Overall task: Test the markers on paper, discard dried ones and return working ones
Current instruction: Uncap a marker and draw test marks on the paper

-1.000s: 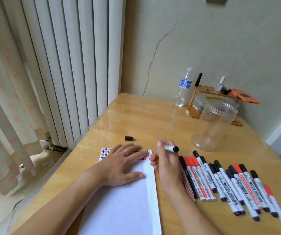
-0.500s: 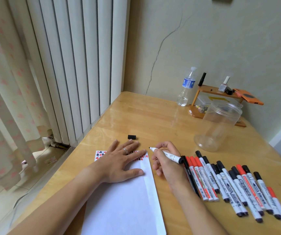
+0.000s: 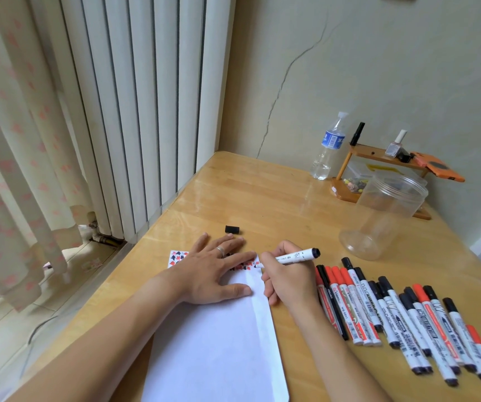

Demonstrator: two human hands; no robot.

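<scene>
Two hands work here: the right hand (image 3: 287, 281) pinches the marker (image 3: 291, 257), tip at the paper's (image 3: 219, 343) top edge, while the left hand (image 3: 214, 269) lies flat, fingers spread, pinning it. The loose cap (image 3: 232, 229) could roll off the table (image 3: 262, 192) if nudged.

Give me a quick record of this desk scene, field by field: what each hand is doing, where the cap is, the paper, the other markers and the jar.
left hand: flat on the paper, holding it down
right hand: grips an uncapped marker, tip at the paper's top edge
cap: black, loose on the table, beyond the left hand
other markers: capped, red and black, in a row right of the paper
jar: clear, lidless, beyond the row
</scene>
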